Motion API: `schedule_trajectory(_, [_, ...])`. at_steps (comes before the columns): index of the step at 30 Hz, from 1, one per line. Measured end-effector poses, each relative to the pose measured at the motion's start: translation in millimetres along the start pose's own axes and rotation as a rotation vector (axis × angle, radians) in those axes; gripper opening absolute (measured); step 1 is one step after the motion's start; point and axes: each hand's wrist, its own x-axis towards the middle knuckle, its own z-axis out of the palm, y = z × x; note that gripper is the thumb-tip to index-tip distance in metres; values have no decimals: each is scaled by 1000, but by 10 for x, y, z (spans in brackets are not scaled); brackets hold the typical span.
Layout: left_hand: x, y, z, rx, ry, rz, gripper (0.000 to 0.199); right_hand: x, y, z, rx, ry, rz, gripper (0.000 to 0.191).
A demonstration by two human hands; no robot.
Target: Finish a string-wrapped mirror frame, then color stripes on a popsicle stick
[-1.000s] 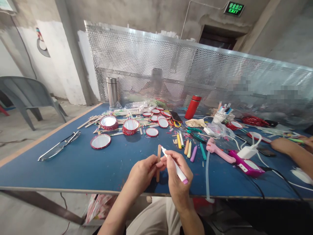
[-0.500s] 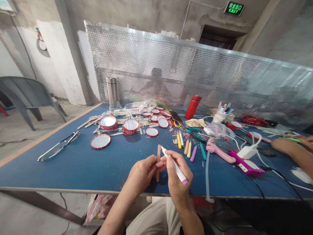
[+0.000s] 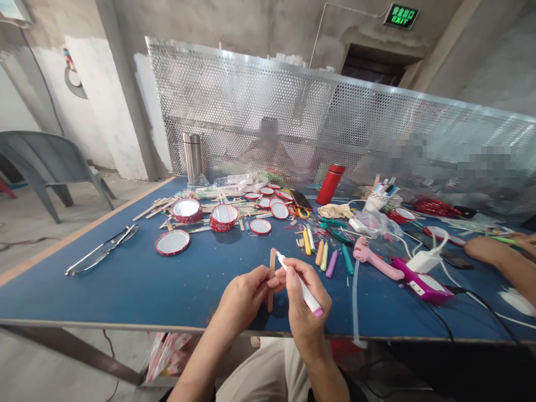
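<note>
Pinched in my left hand [image 3: 250,290] is a flat wooden craft stick [image 3: 270,301], held upright over the front of the blue table [image 3: 138,290]. My right hand [image 3: 307,296] is closed around a white marker pen [image 3: 309,297] with a pink end. The pen's tip points up and left, close to the top of the stick; whether it touches I cannot tell. Just beyond my right hand lie several thick crayon-like sticks, among them a purple one [image 3: 331,264] and a yellow one [image 3: 306,242].
Red-rimmed round discs [image 3: 172,242] lie at the left and centre back, with loose sticks behind. Eyeglasses [image 3: 103,251] rest at the left. A red bottle [image 3: 330,184], a pink glue gun [image 3: 377,258] and a purple power strip [image 3: 422,282] stand rightward. Another person's arm [image 3: 498,259] reaches in at right.
Both hands hold nearly the same pose. The marker's tip has shifted very slightly against the stick.
</note>
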Motion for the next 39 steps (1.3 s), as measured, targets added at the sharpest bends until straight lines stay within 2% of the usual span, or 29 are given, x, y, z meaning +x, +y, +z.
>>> schedule_trajectory(9, [-2, 26, -15, 1, -14, -6, 20, -11, 18, -22, -36, -73, -43, 14])
schedule_trajectory(17, [-13, 18, -10, -4, -8, -7, 21, -4, 17, -16, -33, 5, -12, 14])
schedule_trajectory(24, [-9, 21, -11, 2, -4, -16, 23, -22, 50, -26, -37, -67, -59, 13])
schedule_trajectory(32, [-13, 23, -11, -21, -3, -14, 22, -4, 15, -15, -12, -1, -6, 14])
schedule_trajectory(39, [-6, 5, -12, -4, -4, -25, 23, -20, 42, -25, -45, -50, -63, 13])
